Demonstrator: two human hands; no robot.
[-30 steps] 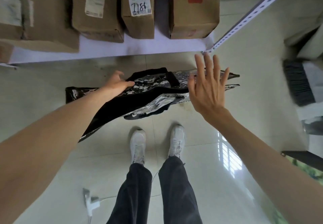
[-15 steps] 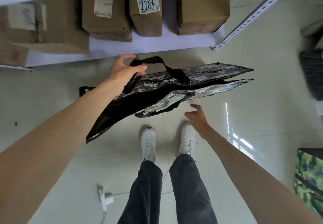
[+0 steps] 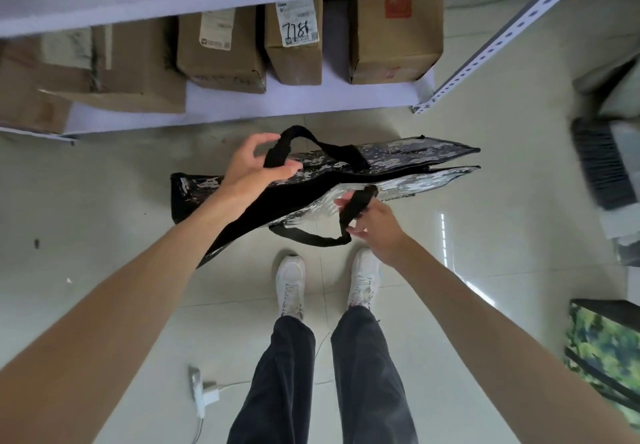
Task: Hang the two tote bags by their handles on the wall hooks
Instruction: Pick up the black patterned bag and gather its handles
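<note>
A black and grey camouflage tote bag [image 3: 408,166] hangs level in front of me, above the tiled floor, its mouth facing right. My left hand [image 3: 254,163] grips the far black handle [image 3: 311,142] near its left end. My right hand [image 3: 372,227] pinches the near black handle [image 3: 356,206], which loops down below the bag. A second tote bag [image 3: 604,350], green camouflage, lies at the right edge near the floor. No wall hooks are in view.
A white metal shelf [image 3: 277,111] with several cardboard boxes [image 3: 394,35] stands just beyond the bag. A broom head [image 3: 602,166] lies at the right. A white plug and cable [image 3: 206,395] rest on the floor by my feet [image 3: 325,284].
My right hand came up from under the bag and took hold of the near handle. My left hand shifted its hold on the far handle. The bag sits slightly lower and nearer.
</note>
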